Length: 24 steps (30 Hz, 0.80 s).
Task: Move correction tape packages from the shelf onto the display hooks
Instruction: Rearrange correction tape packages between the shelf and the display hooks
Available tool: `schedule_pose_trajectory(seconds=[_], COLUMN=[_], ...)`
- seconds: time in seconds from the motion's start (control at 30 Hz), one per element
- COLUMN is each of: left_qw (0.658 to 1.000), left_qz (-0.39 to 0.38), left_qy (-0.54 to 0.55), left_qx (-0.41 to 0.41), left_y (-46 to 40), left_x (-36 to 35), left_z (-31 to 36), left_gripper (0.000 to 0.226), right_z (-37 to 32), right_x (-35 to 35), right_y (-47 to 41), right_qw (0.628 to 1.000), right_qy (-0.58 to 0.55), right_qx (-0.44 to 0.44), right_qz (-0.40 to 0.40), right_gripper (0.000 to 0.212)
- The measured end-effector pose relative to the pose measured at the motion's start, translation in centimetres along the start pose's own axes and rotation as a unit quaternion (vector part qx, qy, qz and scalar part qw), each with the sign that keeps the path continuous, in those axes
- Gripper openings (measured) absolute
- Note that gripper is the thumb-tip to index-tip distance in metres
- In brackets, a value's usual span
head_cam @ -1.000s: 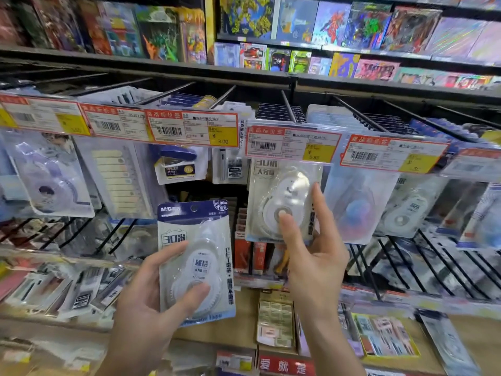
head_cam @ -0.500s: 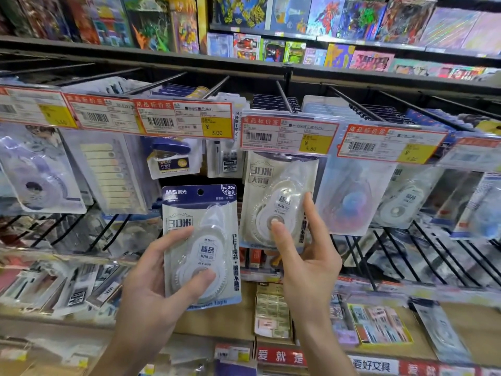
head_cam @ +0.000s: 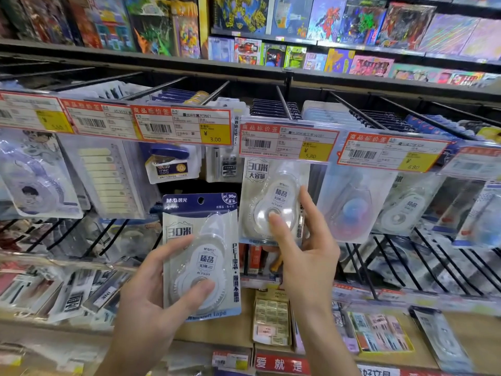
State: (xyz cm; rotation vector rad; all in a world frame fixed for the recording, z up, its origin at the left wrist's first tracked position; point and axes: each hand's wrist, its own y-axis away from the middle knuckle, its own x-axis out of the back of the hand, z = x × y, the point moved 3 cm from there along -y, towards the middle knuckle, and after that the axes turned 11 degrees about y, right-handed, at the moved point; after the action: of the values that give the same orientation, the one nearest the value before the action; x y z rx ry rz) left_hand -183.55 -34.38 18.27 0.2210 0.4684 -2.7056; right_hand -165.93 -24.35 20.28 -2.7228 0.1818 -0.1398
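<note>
A correction tape package (head_cam: 201, 256) with a dark blue header was held upright in front of the shelving by the left hand (head_cam: 151, 302), the thumb pressed on the blister near the tape wheel and the fingers curled behind the card. On the header "M&G" and "30M" could be read beside a round hanging hole; "30米" was printed on the card below, and the lower edge showed "tape" preceded by blurred letters. Just to its right, a second correction tape package (head_cam: 271, 202) hung from a display hook (head_cam: 283, 105) and was pinched by the right hand (head_cam: 306, 253), thumb on the front of the blister and forefinger along the right edge. "30米" and "大容量" were legible on it; its top was hidden behind a price tag (head_cam: 288, 141) marked "5.80". A neighbouring price label (head_cam: 184, 126) to the left was marked "3.00", and another label (head_cam: 390, 151) to the right read "6.80". The finer print on all labels was too blurred to be read. A staple box package (head_cam: 169, 165) hung partly hidden beneath the "3.00" label. On the bottom ledge a red strip (head_cam: 282, 365) showed "爱就是", cut off by the frame edge.
</note>
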Motion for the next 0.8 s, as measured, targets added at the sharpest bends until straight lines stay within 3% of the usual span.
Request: schedule_pose_trajectory(seconds=[0.27,0.8], left_qw=[1.0,0.999], left_qz=[-0.007,-0.011], left_qy=[0.007,0.016], left_qx=[0.011,0.026], left_y=[0.6,0.4], left_x=[-0.2,-0.3], left_z=[-0.8,-0.1], left_gripper=[0.055,0.056], right_z=[1.8,4.4], right_x=[-2.5,-5.3], right_y=[0.9,-2.9], right_qw=[0.999,0.999], right_qy=[0.027,0.03], right_qx=[0.042,0.009], right_qz=[0.008,0.014], right_gripper=[0.06,0.06])
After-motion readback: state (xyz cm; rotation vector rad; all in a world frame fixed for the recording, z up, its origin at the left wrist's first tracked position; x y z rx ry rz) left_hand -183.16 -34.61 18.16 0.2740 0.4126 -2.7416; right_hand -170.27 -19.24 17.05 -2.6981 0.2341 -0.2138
